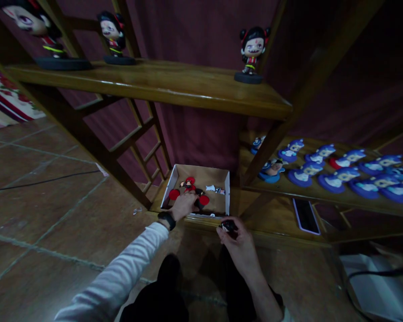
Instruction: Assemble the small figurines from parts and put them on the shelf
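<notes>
My left hand [184, 205] reaches into an open cardboard box [227, 193] on the lowest shelf, its fingers curled over small red and black figurine parts [190, 184]; what it grips is hidden. A black watch sits on that wrist. My right hand [239, 241] is closed round a small dark figurine piece [228, 225] just in front of the box. A little white figure [216, 189] lies at the box's right side.
A wooden shelf unit [161, 82] carries three black-haired dolls [252, 53] on top. Several blue and white figurines [325, 174] lie on the right shelf. A phone [305, 215] lies below them. A black cable crosses the tiled floor [47, 197] at left.
</notes>
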`<state>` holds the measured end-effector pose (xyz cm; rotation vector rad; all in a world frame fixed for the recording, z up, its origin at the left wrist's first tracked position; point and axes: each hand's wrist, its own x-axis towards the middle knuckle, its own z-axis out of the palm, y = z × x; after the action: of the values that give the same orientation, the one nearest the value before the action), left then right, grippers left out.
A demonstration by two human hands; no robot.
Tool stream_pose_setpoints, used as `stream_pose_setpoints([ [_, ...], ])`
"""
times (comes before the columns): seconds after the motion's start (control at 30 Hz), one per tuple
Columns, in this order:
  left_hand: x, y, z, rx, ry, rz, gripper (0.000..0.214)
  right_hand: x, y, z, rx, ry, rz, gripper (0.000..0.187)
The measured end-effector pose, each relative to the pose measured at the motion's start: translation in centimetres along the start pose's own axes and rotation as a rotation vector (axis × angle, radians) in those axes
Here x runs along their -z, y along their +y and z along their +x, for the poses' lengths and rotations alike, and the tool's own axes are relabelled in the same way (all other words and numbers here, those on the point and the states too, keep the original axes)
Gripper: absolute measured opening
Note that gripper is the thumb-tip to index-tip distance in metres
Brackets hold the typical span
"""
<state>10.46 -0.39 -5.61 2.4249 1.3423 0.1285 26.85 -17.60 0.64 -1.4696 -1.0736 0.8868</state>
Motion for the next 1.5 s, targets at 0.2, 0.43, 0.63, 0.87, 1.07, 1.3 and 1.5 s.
stream_pose_setpoints([
  [0.2,0.5,1.2,-0.5,0.023,0.069,0.047,0.025,-0.3,0.5,0.7,-0.106,-0.014,0.153,0.025],
  [0.43,2.9,3.4,-4.5,0.255,0.138,-0.927,0.029,-1.2,0.5,1.8,-0.099,-0.033,0.372,0.027],
  [0.63,2.5,7.1,-9.1,0.235,-0.116,-1.976,0.022,-1.8,-0.4,1.7,-0.033,-0.048,0.383,0.029],
  [0.87,2.0,8.4,-10.6,0.271,-0.099,-2.006,0.016,-1.7,-0.1,1.2,0.031,-0.053,0.249,0.027],
  [1.07,1.4,9.4,-11.0,0.335,0.018,-1.957,0.011,-1.4,0.1,0.9,0.131,-0.002,0.033,0.022],
  [1.3,1.2,10.6,-10.9,0.324,0.139,-1.817,0.022,-1.1,1.0,1.2,0.066,-0.086,0.042,0.025],
  [1.5,0.9,10.9,-10.7,0.239,0.213,-1.692,0.031,-1.4,1.4,1.4,0.059,-0.078,0.104,0.027],
])
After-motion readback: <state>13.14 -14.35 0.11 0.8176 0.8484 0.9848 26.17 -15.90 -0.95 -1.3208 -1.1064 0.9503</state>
